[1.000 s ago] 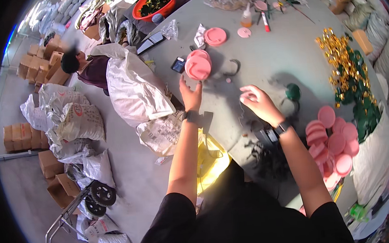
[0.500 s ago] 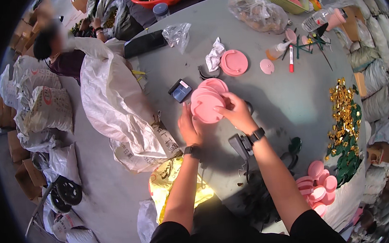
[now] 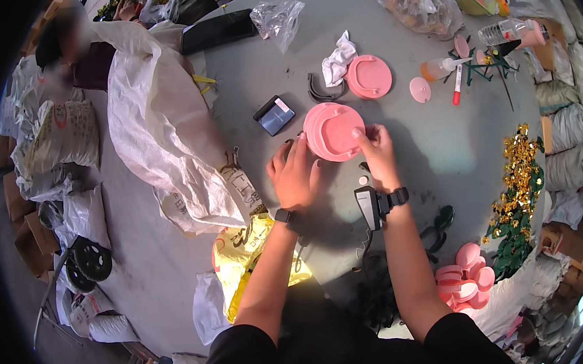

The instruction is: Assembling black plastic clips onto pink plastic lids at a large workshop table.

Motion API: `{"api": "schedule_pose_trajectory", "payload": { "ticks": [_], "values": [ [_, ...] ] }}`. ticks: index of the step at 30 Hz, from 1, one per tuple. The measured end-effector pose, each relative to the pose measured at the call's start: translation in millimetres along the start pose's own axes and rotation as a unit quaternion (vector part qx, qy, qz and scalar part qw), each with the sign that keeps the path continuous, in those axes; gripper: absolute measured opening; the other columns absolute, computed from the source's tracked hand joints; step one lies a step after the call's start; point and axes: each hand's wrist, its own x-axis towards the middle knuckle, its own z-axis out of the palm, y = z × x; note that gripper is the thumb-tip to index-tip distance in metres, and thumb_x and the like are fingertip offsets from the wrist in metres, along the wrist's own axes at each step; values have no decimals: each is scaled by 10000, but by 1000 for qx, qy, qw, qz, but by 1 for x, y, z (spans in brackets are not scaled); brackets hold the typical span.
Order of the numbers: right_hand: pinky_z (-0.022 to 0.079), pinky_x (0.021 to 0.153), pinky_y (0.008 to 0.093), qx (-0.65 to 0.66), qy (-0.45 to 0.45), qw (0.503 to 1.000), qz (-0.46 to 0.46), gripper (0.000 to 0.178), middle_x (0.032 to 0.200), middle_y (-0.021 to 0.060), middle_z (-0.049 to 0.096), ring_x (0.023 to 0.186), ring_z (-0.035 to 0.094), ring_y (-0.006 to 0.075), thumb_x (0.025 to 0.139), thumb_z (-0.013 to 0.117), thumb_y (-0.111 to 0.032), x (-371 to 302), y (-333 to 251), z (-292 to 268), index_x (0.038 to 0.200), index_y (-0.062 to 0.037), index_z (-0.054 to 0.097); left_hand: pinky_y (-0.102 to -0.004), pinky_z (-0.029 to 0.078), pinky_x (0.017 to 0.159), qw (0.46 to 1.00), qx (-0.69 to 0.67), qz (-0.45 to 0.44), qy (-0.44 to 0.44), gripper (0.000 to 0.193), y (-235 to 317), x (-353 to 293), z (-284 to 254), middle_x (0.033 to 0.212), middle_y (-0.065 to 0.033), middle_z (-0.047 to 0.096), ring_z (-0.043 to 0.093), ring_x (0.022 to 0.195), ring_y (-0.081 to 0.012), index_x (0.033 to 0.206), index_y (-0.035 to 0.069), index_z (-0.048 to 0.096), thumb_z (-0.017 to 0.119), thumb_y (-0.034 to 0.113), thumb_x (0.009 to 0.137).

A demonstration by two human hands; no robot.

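Note:
A stack of pink round plastic lids [image 3: 335, 132] lies on the grey table in front of me; the top one has a curved raised ridge. My right hand [image 3: 380, 156] pinches the stack's right edge, thumb on top and fingers down the far side. At its left edge rests my left hand [image 3: 295, 178], fingers spread, with fingertips at the rim. Beyond the stack sits another pink lid [image 3: 369, 77], beside a crumpled white cloth [image 3: 339, 59] and a black curved piece [image 3: 324, 92]. A small dark blue box [image 3: 275, 116] lies to the left.
A white woven sack [image 3: 157, 131] spreads along the left. Right of the lids are a squeeze bottle [image 3: 437, 69], a red marker [image 3: 458, 87] and a pink disc [image 3: 420, 90]. Gold and green trim [image 3: 518, 191] and several pink pieces [image 3: 467, 281] lie near right. A person [image 3: 90, 57] sits far left.
The pink lids have gone from tilted and fanned in my hands to a neat, flat stack on the table. My left fingers have spread apart. The view has shifted slightly.

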Motion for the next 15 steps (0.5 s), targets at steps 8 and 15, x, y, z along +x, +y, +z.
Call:
{"api": "schedule_pose_trajectory", "payload": {
  "ticks": [8, 15],
  "values": [
    [503, 578, 237, -3, -158, 987, -33, 507, 930, 60, 614, 808, 584, 126, 685, 770, -173, 15, -23, 10, 1107, -3, 544, -458, 256, 960, 999, -36, 17, -1, 551, -3, -3, 1, 1175, -174, 538, 433, 1174, -286, 1283, 70, 426, 540, 228, 769],
    [475, 817, 293, 48, -166, 981, -90, 781, 1153, 85, 470, 1066, 470, 166, 645, 805, -161, -3, -18, 7, 1258, -49, 334, -513, 243, 1006, 994, -90, 59, -2, 573, -19, -13, 12, 1243, -169, 499, 464, 1168, -307, 1290, 29, 344, 549, 170, 773]
  ]
}}
